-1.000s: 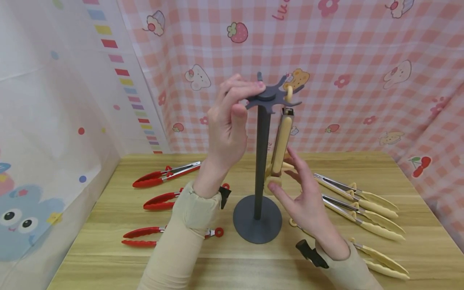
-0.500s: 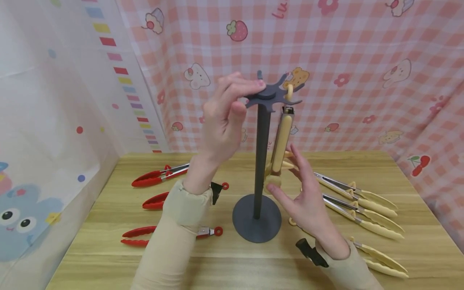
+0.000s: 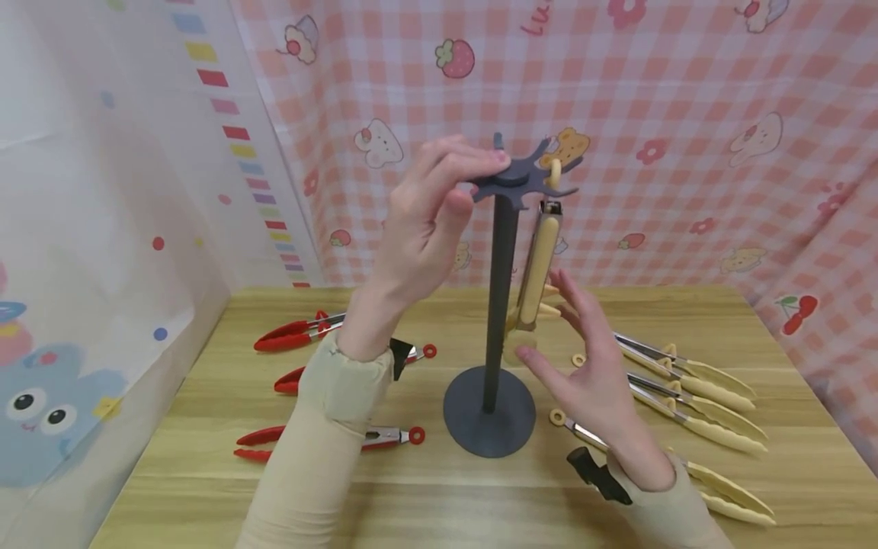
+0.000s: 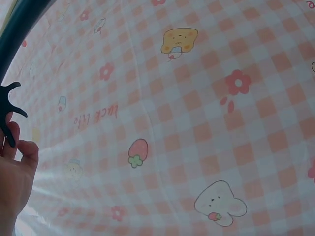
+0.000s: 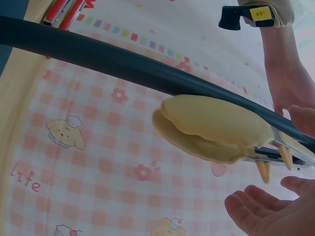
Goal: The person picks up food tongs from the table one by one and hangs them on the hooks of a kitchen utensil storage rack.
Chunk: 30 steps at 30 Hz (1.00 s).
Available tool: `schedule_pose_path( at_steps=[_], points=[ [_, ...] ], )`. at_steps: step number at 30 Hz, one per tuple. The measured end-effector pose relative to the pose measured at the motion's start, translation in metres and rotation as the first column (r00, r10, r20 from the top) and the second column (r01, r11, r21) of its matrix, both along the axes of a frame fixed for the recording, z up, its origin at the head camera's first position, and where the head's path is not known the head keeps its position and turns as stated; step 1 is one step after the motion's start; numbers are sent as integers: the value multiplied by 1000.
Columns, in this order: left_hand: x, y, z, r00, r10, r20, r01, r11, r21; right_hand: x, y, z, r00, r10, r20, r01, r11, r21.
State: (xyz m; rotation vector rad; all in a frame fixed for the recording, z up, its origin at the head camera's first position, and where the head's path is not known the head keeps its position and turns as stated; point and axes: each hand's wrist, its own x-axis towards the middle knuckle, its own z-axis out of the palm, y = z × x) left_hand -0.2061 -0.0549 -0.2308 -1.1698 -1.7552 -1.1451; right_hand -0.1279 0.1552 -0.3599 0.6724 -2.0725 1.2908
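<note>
A dark grey utensil stand (image 3: 501, 305) with a round base and a hooked top stands mid-table. My left hand (image 3: 425, 221) grips the top of the stand, fingers laid over it and thumb at its edge. From a hook on the right hangs a pair of cream kitchen tongs (image 3: 537, 271) by its ring, heads down beside the post. My right hand (image 3: 593, 374) is right by the lower end of these tongs, thumb and fingers spread. In the right wrist view the tong heads (image 5: 216, 128) show beside the post, with a gap between them and my fingers (image 5: 251, 204).
Several red-headed tongs (image 3: 284, 335) lie on the left of the wooden table (image 3: 439, 503), partly behind my left forearm. On the right lie several cream tongs (image 3: 720, 381), one pair partly under my right wrist. A checked pink cloth (image 3: 384, 76) hangs behind the table.
My right fingers have spread a little away from the hanging tongs. My left forearm has swung slightly left while its hand stays on the stand's top. The tongs stay hanging on their hook.
</note>
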Motion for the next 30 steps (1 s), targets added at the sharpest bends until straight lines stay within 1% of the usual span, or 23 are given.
schedule_pose_path(
  at_steps=[6,12,15,19,21,24,28,30],
  points=[
    [-3,-1,-1,998,-9,-64,8,1000,-12,6,8,4,999,-34,4,33,999,26],
    [-3,1,-1,998,-1,-66,0,1000,-3,11,19,8,998,-59,14,57,988,142],
    [-2,3,-2,998,6,-59,-6,1000,7,15,24,7,997,-71,14,67,978,197],
    [-2,5,-2,997,25,-67,-24,999,25,19,31,7,996,-82,20,75,964,254],
    [-1,5,-3,997,35,-70,-33,999,34,20,34,6,996,-91,23,81,955,285],
    [-1,5,-4,996,48,-82,-44,998,50,23,38,4,991,-126,36,106,935,339],
    [0,8,-5,997,49,-54,-45,996,72,25,48,0,984,-165,60,128,907,400],
    [0,9,-5,998,47,-39,-43,996,81,25,52,-2,983,-173,68,130,900,417]
  ],
)
